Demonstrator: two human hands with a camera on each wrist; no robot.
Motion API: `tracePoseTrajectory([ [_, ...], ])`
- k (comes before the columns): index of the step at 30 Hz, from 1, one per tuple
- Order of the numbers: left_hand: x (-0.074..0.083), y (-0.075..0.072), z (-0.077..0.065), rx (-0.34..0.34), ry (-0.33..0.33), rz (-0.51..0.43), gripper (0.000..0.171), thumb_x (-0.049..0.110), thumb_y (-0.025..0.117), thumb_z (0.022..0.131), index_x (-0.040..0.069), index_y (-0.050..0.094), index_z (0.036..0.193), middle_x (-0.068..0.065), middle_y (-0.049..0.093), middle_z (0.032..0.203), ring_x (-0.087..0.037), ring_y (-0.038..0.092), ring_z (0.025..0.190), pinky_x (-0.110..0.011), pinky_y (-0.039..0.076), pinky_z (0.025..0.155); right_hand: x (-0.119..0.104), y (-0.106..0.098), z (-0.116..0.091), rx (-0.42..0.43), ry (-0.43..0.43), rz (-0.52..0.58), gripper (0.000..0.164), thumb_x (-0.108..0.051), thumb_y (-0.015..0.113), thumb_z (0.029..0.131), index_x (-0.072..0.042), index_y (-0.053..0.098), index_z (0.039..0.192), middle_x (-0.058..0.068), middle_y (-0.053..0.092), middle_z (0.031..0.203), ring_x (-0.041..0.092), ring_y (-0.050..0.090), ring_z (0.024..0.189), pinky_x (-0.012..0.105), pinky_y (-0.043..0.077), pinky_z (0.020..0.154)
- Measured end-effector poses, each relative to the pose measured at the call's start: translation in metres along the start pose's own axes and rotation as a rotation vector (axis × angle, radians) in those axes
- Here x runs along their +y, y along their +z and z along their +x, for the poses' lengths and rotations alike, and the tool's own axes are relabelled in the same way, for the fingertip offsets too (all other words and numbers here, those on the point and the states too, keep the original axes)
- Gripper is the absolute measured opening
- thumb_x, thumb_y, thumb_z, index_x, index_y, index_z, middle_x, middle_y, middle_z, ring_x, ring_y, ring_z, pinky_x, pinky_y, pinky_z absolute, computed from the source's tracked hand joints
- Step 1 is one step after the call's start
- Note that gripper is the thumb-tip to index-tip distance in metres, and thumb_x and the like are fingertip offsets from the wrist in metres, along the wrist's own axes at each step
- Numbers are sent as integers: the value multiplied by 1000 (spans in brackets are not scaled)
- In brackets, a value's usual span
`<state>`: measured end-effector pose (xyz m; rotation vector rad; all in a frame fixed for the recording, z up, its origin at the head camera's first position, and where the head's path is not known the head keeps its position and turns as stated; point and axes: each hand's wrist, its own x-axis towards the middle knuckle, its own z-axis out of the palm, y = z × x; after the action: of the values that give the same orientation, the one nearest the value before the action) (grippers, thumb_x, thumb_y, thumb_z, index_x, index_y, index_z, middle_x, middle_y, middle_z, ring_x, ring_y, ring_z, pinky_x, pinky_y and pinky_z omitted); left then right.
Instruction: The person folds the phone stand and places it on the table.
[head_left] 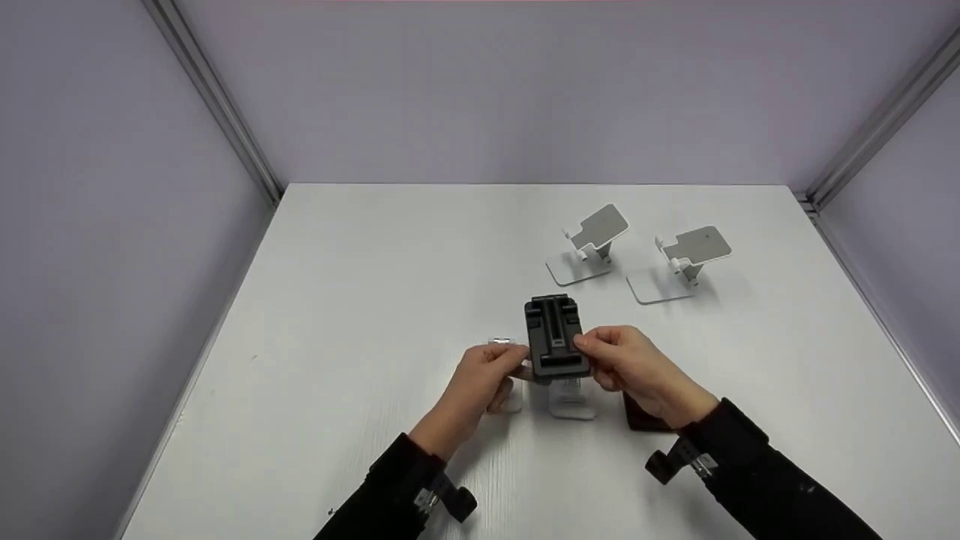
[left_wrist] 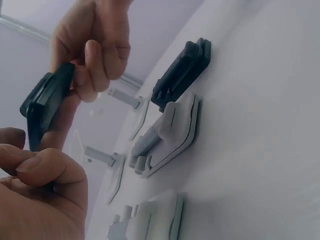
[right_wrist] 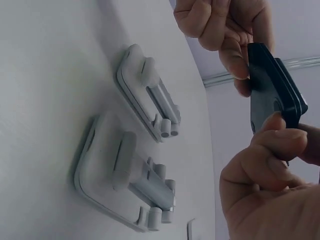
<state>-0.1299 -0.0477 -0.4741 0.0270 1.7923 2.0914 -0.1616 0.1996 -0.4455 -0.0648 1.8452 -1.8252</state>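
A: Materials and shapes?
B: White table, faintly streaked. Two unfolded stands are standing towards the back, grey flat pads tilting above thin plates. Two folded white stands are lying nearer, corners rounded, hinges cylindrical. One dark folded stand is lying alongside.
A: And the black stand?
B: Folded, slab-like, round-cornered, showing a slotted central arm between crossbars. It is hanging above the table; left hand and right hand are pinching opposite edges.
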Motion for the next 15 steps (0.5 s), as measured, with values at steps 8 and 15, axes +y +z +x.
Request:
tracePoseTrajectory([
  [8, 6, -8, -4, 12, -4, -8, 26, 28, 60, 103, 9, 73, 114, -14, 78, 96, -5, 26, 41, -20, 24, 43, -6, -43, 1, 120, -20, -61, 26, -21, 58, 106, -8, 61, 84, -7, 51, 62, 4, 35, 48, 21, 24, 47],
  [15, 3, -13, -5, 14, -1, -11, 27, 29, 61, 103, 7, 72, 112, -15, 78, 96, -6, 27, 41, -21, 24, 44, -3, -76, 8, 200, 70, -161, 31, -23, 52, 108, -10, 59, 81, -6, 51, 62, 3, 33, 46, 19, 25, 47],
])
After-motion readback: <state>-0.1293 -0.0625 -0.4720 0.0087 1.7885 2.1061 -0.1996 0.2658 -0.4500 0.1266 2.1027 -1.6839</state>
